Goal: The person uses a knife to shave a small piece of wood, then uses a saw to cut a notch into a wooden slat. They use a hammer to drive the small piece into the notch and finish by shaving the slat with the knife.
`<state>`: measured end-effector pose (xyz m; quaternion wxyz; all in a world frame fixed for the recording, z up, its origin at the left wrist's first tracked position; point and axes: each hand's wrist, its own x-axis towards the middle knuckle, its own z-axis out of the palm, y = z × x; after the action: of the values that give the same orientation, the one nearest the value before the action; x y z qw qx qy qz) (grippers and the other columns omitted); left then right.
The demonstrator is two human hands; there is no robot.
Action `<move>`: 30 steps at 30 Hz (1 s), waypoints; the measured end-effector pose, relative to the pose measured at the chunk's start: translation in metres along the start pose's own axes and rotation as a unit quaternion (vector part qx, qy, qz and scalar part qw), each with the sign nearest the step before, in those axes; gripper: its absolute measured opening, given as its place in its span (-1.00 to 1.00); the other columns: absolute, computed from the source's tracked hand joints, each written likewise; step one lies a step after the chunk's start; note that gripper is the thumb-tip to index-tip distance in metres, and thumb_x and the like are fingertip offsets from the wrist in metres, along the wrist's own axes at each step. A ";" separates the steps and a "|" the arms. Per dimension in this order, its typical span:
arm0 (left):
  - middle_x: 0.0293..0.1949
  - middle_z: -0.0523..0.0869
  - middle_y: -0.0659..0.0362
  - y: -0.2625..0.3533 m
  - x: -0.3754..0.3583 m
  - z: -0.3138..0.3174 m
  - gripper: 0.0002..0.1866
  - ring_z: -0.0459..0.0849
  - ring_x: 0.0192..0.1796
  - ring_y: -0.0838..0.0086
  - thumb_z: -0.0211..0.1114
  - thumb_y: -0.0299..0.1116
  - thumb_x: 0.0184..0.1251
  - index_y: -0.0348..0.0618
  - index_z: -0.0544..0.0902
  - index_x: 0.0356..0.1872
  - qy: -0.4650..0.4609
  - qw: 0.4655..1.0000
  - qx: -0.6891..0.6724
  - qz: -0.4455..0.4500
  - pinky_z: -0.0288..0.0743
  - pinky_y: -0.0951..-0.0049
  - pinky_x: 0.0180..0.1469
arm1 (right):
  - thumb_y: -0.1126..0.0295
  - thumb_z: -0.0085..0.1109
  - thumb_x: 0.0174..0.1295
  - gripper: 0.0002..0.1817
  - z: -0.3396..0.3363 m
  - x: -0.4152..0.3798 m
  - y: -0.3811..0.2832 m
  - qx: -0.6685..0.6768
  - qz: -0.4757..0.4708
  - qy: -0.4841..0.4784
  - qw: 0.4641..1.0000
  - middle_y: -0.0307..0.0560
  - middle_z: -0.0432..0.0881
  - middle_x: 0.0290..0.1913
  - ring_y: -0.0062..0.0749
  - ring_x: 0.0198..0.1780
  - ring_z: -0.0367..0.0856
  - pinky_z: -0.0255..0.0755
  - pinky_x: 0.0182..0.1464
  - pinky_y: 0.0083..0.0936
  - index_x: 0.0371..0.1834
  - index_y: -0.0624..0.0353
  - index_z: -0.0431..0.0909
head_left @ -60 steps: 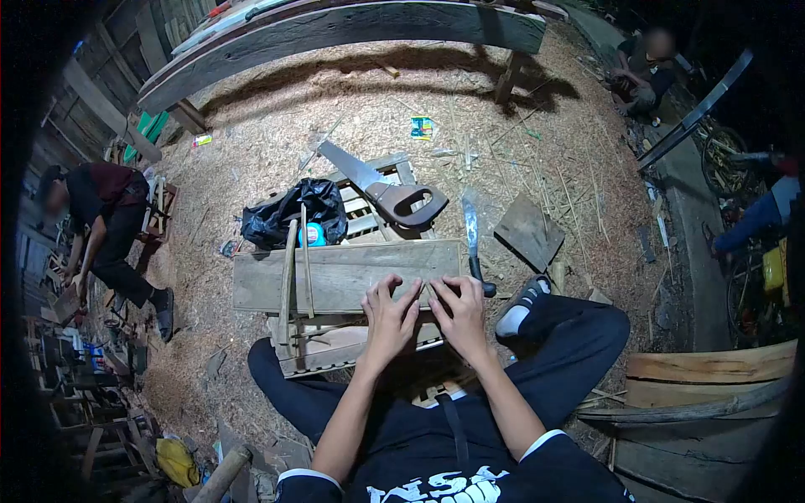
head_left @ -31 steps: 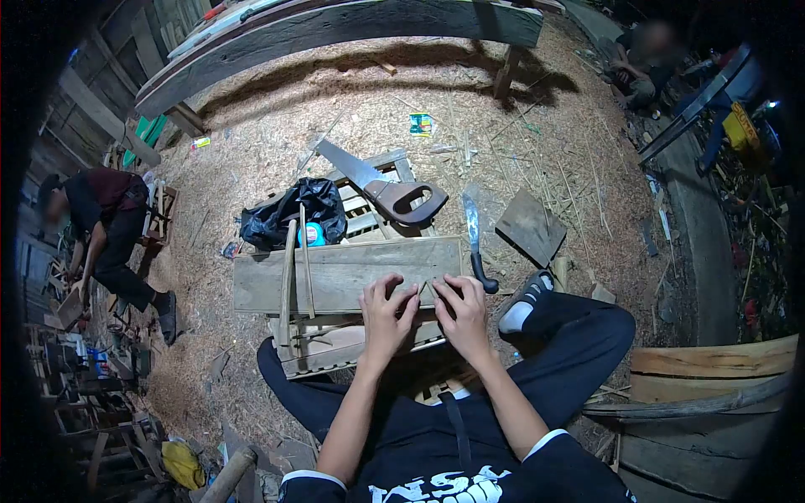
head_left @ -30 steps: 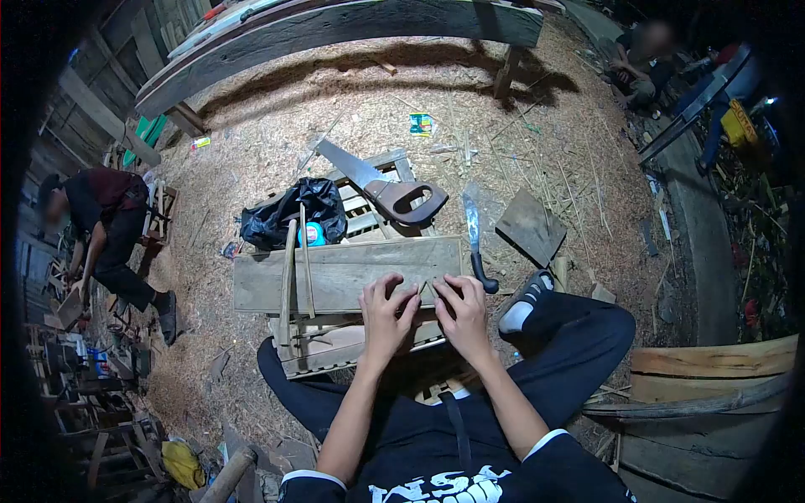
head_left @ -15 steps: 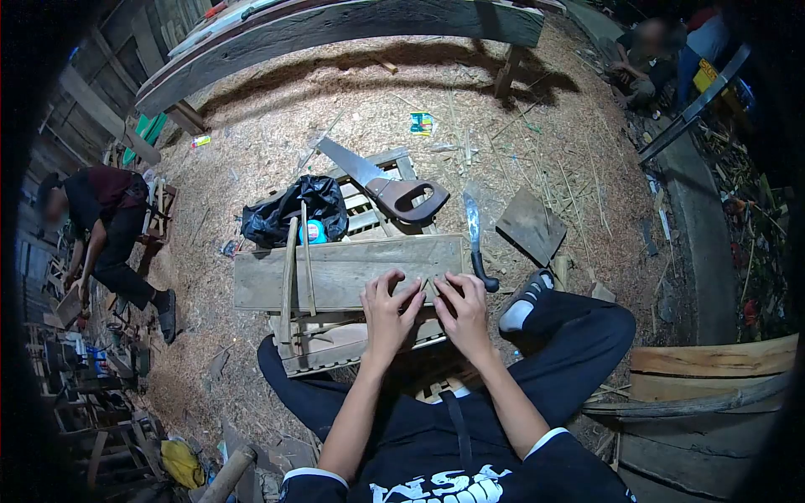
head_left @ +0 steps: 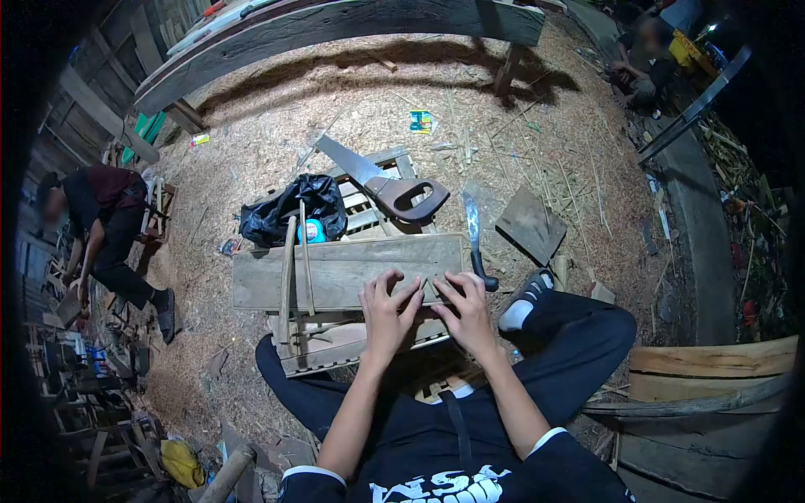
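My left hand (head_left: 389, 312) is over the near edge of a grey wooden plank (head_left: 352, 261), its thumb and forefinger curled together at a small thin wood piece (head_left: 429, 290). From the other side my right hand (head_left: 466, 312) meets it, fingers bent around the same spot. The piece is tiny and partly hidden by the fingertips. Two narrow wooden strips (head_left: 288, 272) lie across the plank's left half. Below the plank is a slatted wooden crate (head_left: 327, 348). Just right of the plank lies a knife (head_left: 475, 243) with a black handle.
A handsaw (head_left: 381, 180) lies beyond the plank beside a black plastic bag (head_left: 306, 201) and a blue round container (head_left: 311, 231). A square board (head_left: 532, 225) is on the sawdust floor. A bent person (head_left: 105, 226) works at left; a heavy bench (head_left: 352, 59) spans the back.
My hands hold nearly the same place above the plank, with only slight finger movement. At the far upper right, a figure beside the seated person has shifted.
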<state>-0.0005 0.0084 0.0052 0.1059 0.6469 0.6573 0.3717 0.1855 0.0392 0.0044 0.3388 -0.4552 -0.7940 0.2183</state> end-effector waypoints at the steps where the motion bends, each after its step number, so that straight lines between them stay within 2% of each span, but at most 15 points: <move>1: 0.12 0.65 0.13 0.000 0.000 0.000 -0.69 0.54 0.22 0.21 0.52 -0.23 0.29 0.10 0.87 0.06 -0.001 1.000 -0.005 -0.002 0.32 0.11 0.29 | 0.41 0.54 0.10 -0.44 0.000 0.000 0.000 0.000 0.001 0.001 1.000 0.04 0.59 0.26 0.06 0.36 0.44 0.35 0.44 -0.08 0.26 0.06 0.72; 12: 0.09 0.65 0.16 0.001 0.002 0.001 -0.71 0.55 0.16 0.23 0.52 -0.23 0.31 0.09 0.88 0.04 0.003 1.000 0.006 0.000 0.34 0.15 0.26 | 0.46 0.51 0.12 -0.44 0.003 -0.001 -0.001 -0.002 0.000 0.002 1.000 0.05 0.58 0.29 0.11 0.38 0.43 0.37 0.42 -0.07 0.27 0.06 0.70; 15: 0.09 0.65 0.15 -0.001 0.004 0.000 -0.72 0.55 0.19 0.23 0.52 -0.22 0.28 0.09 0.89 0.00 -0.001 1.000 -0.001 -0.007 0.36 0.12 0.24 | 0.39 0.52 0.15 -0.48 -0.002 0.004 -0.005 -0.001 0.000 0.006 1.000 0.03 0.62 0.24 0.05 0.35 0.47 0.37 0.41 -0.09 0.24 0.07 0.73; 19: 0.03 0.67 0.15 -0.006 0.009 0.004 -0.75 0.59 0.12 0.23 0.54 -0.25 0.21 0.06 0.90 -0.09 0.015 0.999 -0.026 0.011 0.42 0.15 0.15 | 0.31 0.41 0.28 -0.62 -0.013 0.033 -0.014 -0.004 0.030 -0.023 0.999 0.04 0.67 0.15 -0.02 0.28 0.55 0.39 0.35 -0.14 0.15 0.14 0.75; 21: 0.01 0.68 0.17 -0.007 0.009 0.005 -0.74 0.59 0.12 0.24 0.55 -0.27 0.16 0.05 0.90 -0.10 0.016 0.999 -0.026 0.017 0.42 0.15 0.14 | 0.30 0.34 0.35 -0.65 0.000 0.054 -0.013 0.004 0.021 0.028 0.999 0.09 0.65 0.18 0.02 0.29 0.53 0.34 0.39 -0.06 0.14 0.21 0.72; 23: -0.02 0.69 0.20 -0.012 0.010 0.005 -0.76 0.59 0.12 0.25 0.55 -0.28 0.13 0.05 0.90 -0.14 0.033 0.998 -0.049 0.004 0.41 0.14 0.14 | 0.31 0.31 0.37 -0.64 0.014 0.073 -0.007 0.019 0.022 0.027 0.999 0.10 0.62 0.24 0.05 0.34 0.50 0.33 0.41 -0.04 0.18 0.21 0.70; 26: -0.05 0.73 0.20 -0.015 0.017 -0.004 -0.77 0.58 0.11 0.26 0.60 -0.36 0.05 0.02 0.90 -0.21 0.060 0.998 -0.002 -0.004 0.36 0.15 0.23 | 0.33 0.28 0.38 -0.59 0.025 0.103 -0.010 -0.093 -0.028 0.034 0.995 0.12 0.54 0.36 0.09 0.44 0.41 0.22 0.51 0.00 0.25 0.24 0.64; 30: -0.05 0.74 0.29 -0.024 0.019 0.001 -0.81 0.57 0.11 0.30 0.60 -0.33 0.04 0.07 0.90 -0.26 0.064 0.998 -0.013 -0.022 0.28 0.14 0.27 | 0.27 0.37 0.29 -0.53 0.048 0.133 0.000 -0.119 -0.042 0.038 0.991 0.12 0.57 0.29 0.04 0.45 0.38 0.10 0.59 0.05 0.21 0.26 0.64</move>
<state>-0.0209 0.0288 -0.0040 0.0804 0.6056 0.6719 0.4187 0.1028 0.1533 0.0169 0.3211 -0.4665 -0.8192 0.0905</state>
